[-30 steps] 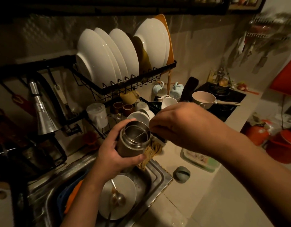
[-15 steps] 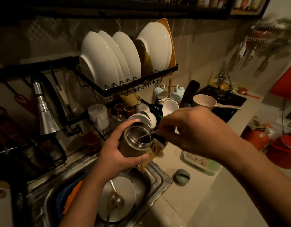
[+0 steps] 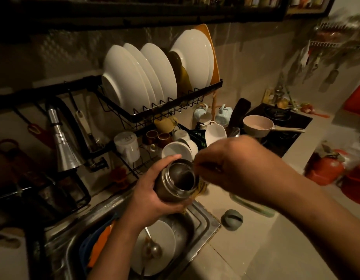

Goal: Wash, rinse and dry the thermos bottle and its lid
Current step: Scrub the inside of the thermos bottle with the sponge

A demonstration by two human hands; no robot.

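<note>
Steel sink (image 3: 203,227), set into the beige worktop's left edge, sits under the work so drips land in it. Left hand (image 3: 152,197) wraps the open-mouthed steel thermos bottle (image 3: 176,179) above the basin, tilted toward the right hand (image 3: 233,166), probably for access. That grip pinches a thin wire-like tool (image 3: 186,171) reaching inside; grey round lid (image 3: 231,219) waits on the worktop beside the sink's right rim.

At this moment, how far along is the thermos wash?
Done: the lid is off, lying on the counter right of the sink. In hand: the left hand grips the open thermos over the sink; the right hand works a thin handle into its mouth, its grip blurred. No running water shows. Left: rinsing, drying, and the lid.
</note>
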